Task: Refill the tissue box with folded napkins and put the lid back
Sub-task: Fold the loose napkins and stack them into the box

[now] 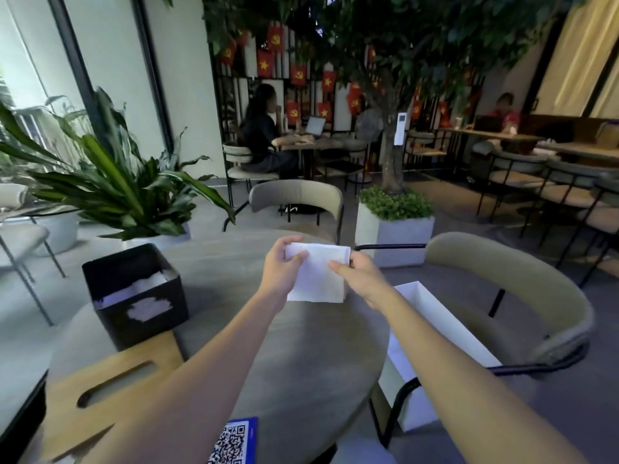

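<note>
Above the table [301, 346], both hands pinch a napkin [318, 276].

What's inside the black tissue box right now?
White napkins lie inside the open black tissue box, below its rim. The front wall hides how deep the stack goes.

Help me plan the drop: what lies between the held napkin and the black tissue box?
Head view: just bare tabletop, beyond the left hand pinching the napkin, up to the tissue box.

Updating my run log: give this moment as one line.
left hand, right hand: pinch napkin; tissue box: open, holds napkins; lid: off, on table
</note>
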`<state>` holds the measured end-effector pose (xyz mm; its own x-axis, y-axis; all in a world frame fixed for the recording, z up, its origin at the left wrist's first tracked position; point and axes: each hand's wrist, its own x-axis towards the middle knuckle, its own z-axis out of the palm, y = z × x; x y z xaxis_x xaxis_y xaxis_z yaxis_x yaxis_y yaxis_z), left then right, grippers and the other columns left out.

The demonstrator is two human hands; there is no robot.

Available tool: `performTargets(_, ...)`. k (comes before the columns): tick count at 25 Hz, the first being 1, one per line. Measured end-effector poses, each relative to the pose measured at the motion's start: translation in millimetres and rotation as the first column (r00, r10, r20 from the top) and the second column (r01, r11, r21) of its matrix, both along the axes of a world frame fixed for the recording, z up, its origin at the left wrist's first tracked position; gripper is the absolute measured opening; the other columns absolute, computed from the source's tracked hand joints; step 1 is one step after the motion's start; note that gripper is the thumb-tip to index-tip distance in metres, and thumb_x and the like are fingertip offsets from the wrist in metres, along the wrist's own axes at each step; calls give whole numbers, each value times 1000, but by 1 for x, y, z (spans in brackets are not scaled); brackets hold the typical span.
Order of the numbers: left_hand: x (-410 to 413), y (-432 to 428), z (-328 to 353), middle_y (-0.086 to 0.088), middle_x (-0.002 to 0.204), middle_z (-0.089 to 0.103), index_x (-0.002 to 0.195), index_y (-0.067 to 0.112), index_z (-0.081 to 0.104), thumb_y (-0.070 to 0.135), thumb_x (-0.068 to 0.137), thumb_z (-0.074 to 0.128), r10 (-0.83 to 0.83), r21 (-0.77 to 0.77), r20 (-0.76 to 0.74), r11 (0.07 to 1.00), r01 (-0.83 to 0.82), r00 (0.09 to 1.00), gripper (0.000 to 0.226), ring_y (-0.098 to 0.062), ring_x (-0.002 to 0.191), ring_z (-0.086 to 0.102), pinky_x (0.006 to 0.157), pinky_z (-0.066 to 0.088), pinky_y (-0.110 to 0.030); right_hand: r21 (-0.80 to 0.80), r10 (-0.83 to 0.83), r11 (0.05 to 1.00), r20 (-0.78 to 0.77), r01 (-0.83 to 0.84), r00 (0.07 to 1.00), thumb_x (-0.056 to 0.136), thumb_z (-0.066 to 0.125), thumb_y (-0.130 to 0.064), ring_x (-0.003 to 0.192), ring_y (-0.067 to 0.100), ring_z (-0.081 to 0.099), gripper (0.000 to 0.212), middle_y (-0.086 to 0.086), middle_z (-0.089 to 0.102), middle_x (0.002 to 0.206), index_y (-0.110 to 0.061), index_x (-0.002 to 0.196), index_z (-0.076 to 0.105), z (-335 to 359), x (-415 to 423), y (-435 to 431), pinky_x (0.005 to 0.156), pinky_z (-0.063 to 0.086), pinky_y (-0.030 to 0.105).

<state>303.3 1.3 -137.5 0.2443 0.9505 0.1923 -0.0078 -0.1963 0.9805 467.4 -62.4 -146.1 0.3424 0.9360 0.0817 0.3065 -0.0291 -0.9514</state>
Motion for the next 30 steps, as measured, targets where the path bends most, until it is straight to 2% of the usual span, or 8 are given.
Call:
performTargets(3, -8, 1, -27, 6, 134, 48, 139, 26, 47, 22, 92, 67, -43, -62, -58, 997, 40, 997, 52, -13, 122, 45, 104, 41, -32, -52, 7, 999, 75, -3, 997, 90, 69, -34, 80, 9, 67, 14, -11, 71, 85, -24, 100, 72, 5, -21, -15, 68, 52, 11)
performTargets(6, -15, 7, -27, -8, 125, 61, 126, 29, 57, 18, 90, 67, -41, -70, -5, 997, 40, 999, 39, -18, 105, 57, 90, 49, -31, -52, -38, 998, 91, 43, 995, 100, 60, -21, 64, -2, 51, 18, -2, 64, 84, -10, 111, 69, 13, -37, -25, 44, 35, 4)
performTargets(11, -36, 11, -4, 4, 107, 71, 117, 29, 63, 32, 90, 68, -62, -81, 110, 994, 71, 992, 28, -14, 95, 67, 78, 54, -27, 97, -70, 992, -90, 79, 993, 99, 58, -28, 84, 14, 63, 20, 5, 73, 100, -12, 108, 67, 8, -57, 16, 67, 48, 22)
performTargets(16, -54, 22, -25, -2, 95, 74, 101, 14, 69, 30, 99, 54, -30, -63, 53, 997, 34, 998, 22, -16, 86, 66, 75, 52, -27, 85, -50, 994, -164, 65, 985, 95, 66, -28, 80, 6, 66, 10, -11, 72, 85, -19, 94, 69, -13, -82, 39, 64, 50, 15)
performTargets(22, -46, 28, -36, 2, 108, 71, 111, 25, 62, 47, 92, 60, -19, 75, 79, 997, 13, 997, 29, -17, 104, 67, 91, 53, -41, 132, -127, 980, -175, 151, 976, 92, 68, -26, 72, -5, 66, 10, -13, 74, 80, -19, 87, 71, -24, -88, 53, 64, 49, 17)
performTargets(25, -40, 31, -42, -15, 101, 65, 101, 11, 56, 44, 93, 57, 40, 150, 100, 987, -55, 994, 33, -19, 92, 63, 84, 51, -50, 195, -210, 948, -217, 253, 953, 95, 62, -26, 62, -5, 55, 17, -17, 64, 67, -19, 81, 64, -23, -80, 54, 60, 42, 20)
performTargets(27, -37, 29, -42, -15, 100, 59, 99, 14, 52, 43, 96, 54, 39, 183, 94, 981, -56, 995, 29, -14, 91, 55, 85, 49, -41, 219, -222, 939, -199, 264, 955, 97, 60, -25, 62, -2, 51, 22, -15, 57, 65, -20, 76, 58, -22, -79, 52, 59, 40, 17)
performTargets(30, -36, 23, -36, 8, 93, 53, 106, 19, 49, 32, 101, 50, 31, 198, 71, 979, -44, 997, 13, -2, 87, 51, 82, 45, -19, 178, -163, 971, 14, 158, 987, 96, 59, -23, 66, -7, 55, 14, -13, 59, 73, -17, 83, 62, -25, -84, 50, 59, 41, 10)
